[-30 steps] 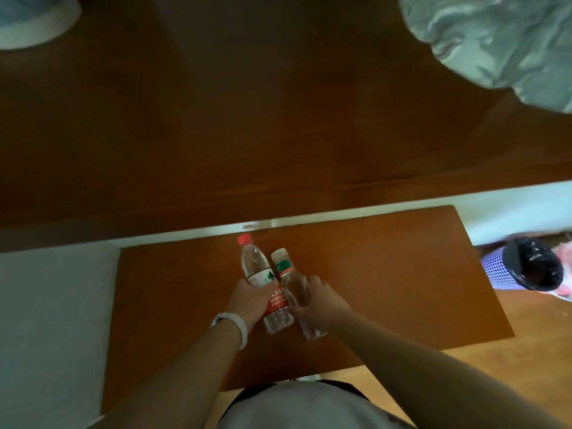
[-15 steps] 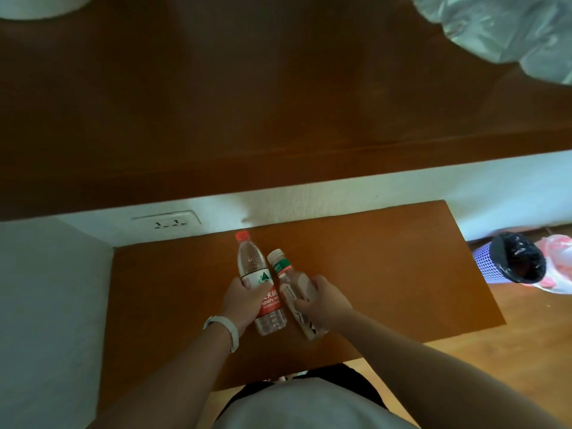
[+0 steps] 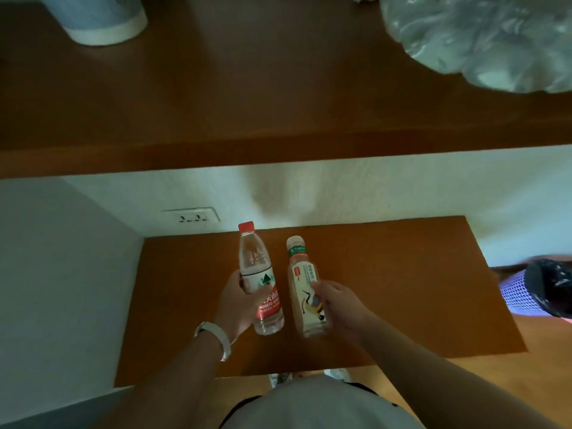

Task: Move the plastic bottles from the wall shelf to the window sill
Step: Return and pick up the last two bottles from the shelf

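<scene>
My left hand [image 3: 240, 301] grips a clear water bottle [image 3: 257, 267] with a red cap and red label. My right hand [image 3: 339, 306] holds a pale tea bottle [image 3: 305, 283] with a white cap, green neck band and a bird on its label. Both bottles are held upright, side by side and slightly apart, above a brown desk [image 3: 402, 274]. The brown wall shelf [image 3: 263, 97] runs across the top of the view, above the bottles.
On the shelf stand a pale blue and white pot [image 3: 102, 20] at left and a crumpled plastic bag [image 3: 483, 41] at right. A wall socket [image 3: 193, 215] sits behind the desk. A purple mesh bin with a black liner [image 3: 538, 292] stands at the right on the wood floor.
Both bottles have come apart from each other and stand more upright. The view has tilted, so more white wall and the socket show between shelf and desk.
</scene>
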The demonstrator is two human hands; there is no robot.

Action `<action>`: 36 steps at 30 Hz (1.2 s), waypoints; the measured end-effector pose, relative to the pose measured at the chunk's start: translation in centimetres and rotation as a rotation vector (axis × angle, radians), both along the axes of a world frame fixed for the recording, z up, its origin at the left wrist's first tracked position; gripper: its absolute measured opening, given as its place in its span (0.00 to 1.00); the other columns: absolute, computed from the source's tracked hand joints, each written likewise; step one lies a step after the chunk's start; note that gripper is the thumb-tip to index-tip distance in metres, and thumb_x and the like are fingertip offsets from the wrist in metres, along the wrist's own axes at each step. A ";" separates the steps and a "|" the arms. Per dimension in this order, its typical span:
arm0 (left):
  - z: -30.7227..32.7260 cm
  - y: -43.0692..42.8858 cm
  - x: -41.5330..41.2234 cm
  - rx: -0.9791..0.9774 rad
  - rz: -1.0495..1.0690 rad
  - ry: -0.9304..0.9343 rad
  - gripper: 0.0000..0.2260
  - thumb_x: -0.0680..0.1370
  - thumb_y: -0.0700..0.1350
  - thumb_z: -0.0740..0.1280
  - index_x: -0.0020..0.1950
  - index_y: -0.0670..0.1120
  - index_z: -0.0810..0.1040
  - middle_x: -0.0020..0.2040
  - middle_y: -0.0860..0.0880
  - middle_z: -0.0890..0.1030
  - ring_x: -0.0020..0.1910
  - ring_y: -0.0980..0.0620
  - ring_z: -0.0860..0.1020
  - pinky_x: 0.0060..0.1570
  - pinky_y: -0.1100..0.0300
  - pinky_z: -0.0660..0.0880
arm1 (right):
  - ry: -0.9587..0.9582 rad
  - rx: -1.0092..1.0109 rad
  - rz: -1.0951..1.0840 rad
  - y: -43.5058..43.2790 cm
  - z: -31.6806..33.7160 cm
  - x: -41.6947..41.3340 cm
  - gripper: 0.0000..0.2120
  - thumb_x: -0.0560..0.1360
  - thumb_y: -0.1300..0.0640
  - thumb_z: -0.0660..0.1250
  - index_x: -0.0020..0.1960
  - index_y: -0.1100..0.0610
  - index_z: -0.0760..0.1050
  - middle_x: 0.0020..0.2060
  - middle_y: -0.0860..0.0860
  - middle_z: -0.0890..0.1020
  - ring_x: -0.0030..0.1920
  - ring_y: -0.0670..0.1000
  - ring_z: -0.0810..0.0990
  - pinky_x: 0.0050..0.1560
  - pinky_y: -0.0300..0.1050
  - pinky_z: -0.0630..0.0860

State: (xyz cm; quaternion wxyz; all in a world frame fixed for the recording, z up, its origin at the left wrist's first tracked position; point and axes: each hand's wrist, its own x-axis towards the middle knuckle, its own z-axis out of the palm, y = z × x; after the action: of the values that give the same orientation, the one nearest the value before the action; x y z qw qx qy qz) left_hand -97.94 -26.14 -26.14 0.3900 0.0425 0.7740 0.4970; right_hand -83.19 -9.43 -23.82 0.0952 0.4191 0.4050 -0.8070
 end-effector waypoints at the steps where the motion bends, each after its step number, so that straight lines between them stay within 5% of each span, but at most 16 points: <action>1: 0.5 -0.1 0.3 0.001 0.016 0.013 0.20 0.75 0.43 0.75 0.64 0.48 0.72 0.56 0.49 0.82 0.54 0.48 0.81 0.45 0.57 0.79 | 0.036 -0.029 0.004 0.1 0.3 0.2 0.15 0.81 0.54 0.64 0.64 0.61 0.73 0.51 0.61 0.85 0.49 0.60 0.85 0.47 0.54 0.81; 7: 2.4 -0.6 2.0 0.003 0.126 0.115 0.20 0.75 0.41 0.74 0.64 0.48 0.73 0.55 0.50 0.81 0.55 0.46 0.80 0.47 0.53 0.79 | 0.171 0.031 0.104 1.4 2.5 1.3 0.14 0.81 0.61 0.62 0.66 0.57 0.70 0.58 0.61 0.81 0.55 0.60 0.84 0.59 0.62 0.79; 11: 3.6 -0.8 4.0 -0.024 0.164 0.182 0.21 0.74 0.42 0.75 0.65 0.49 0.73 0.55 0.51 0.81 0.56 0.46 0.80 0.53 0.47 0.81 | 0.239 0.144 0.166 2.5 4.3 2.2 0.14 0.80 0.64 0.63 0.64 0.55 0.70 0.57 0.59 0.82 0.54 0.57 0.85 0.56 0.58 0.80; 16: 5.5 -0.6 6.6 -0.039 0.219 0.257 0.20 0.74 0.44 0.76 0.62 0.53 0.73 0.54 0.54 0.81 0.53 0.51 0.81 0.44 0.60 0.79 | 0.279 0.253 0.211 3.7 6.3 3.2 0.13 0.80 0.64 0.64 0.62 0.52 0.70 0.53 0.54 0.83 0.50 0.52 0.86 0.47 0.49 0.83; 21: 7.8 -0.7 9.3 -0.081 0.265 0.327 0.21 0.74 0.47 0.76 0.64 0.53 0.74 0.54 0.55 0.82 0.53 0.55 0.81 0.42 0.65 0.78 | 0.356 0.233 0.260 4.6 7.0 4.1 0.16 0.79 0.62 0.67 0.64 0.52 0.69 0.57 0.51 0.82 0.57 0.54 0.83 0.61 0.59 0.78; 26: 9.9 -1.2 12.3 -0.095 0.353 0.389 0.22 0.74 0.48 0.76 0.64 0.55 0.72 0.54 0.59 0.80 0.51 0.58 0.80 0.38 0.71 0.75 | 0.491 0.139 0.369 5.1 7.0 4.9 0.36 0.64 0.48 0.79 0.67 0.55 0.68 0.58 0.54 0.82 0.61 0.55 0.81 0.65 0.59 0.75; 29: 10.8 -2.1 14.1 -0.099 0.438 0.412 0.23 0.73 0.48 0.77 0.65 0.55 0.72 0.55 0.58 0.81 0.54 0.54 0.80 0.46 0.63 0.79 | 0.526 0.101 0.447 4.7 6.9 4.8 0.45 0.55 0.42 0.83 0.66 0.54 0.68 0.58 0.54 0.82 0.61 0.54 0.81 0.62 0.55 0.77; 36: 13.2 -6.3 17.6 -0.053 0.622 0.475 0.25 0.72 0.47 0.77 0.67 0.49 0.73 0.57 0.52 0.83 0.56 0.49 0.82 0.56 0.49 0.81 | 0.567 0.081 0.604 0.4 7.9 3.9 0.34 0.63 0.48 0.77 0.65 0.53 0.68 0.59 0.54 0.80 0.60 0.52 0.82 0.56 0.49 0.79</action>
State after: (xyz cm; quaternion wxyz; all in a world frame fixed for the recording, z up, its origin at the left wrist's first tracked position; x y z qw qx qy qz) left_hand -80.29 -32.48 -12.94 0.0316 -0.0904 0.8313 0.5475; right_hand -79.27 -8.99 -15.94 0.1957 0.0458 0.5513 -0.8097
